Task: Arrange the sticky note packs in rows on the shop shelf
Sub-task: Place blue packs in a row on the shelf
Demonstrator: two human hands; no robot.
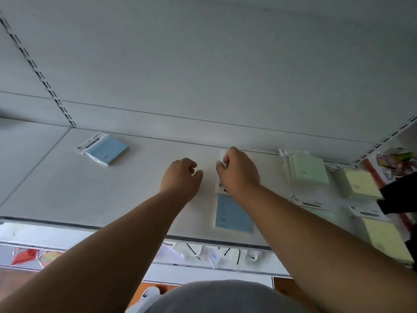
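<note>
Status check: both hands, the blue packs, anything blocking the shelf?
Left hand loosely curled, empty. Right hand pinching a pack's white edge at the shelf back. Blue pack under right wrist; another askew far left. No obstruction.

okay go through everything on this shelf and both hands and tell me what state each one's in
Left hand: loosely curled, holding nothing.
Right hand: pinching a white pack at the back.
Blue pack: flat, askew, alone at left.
Front blue pack: flat, header under the right wrist.
Green packs: stacked, fanned.
Yellow packs: stacked.
Front yellow pack: flat.
</note>
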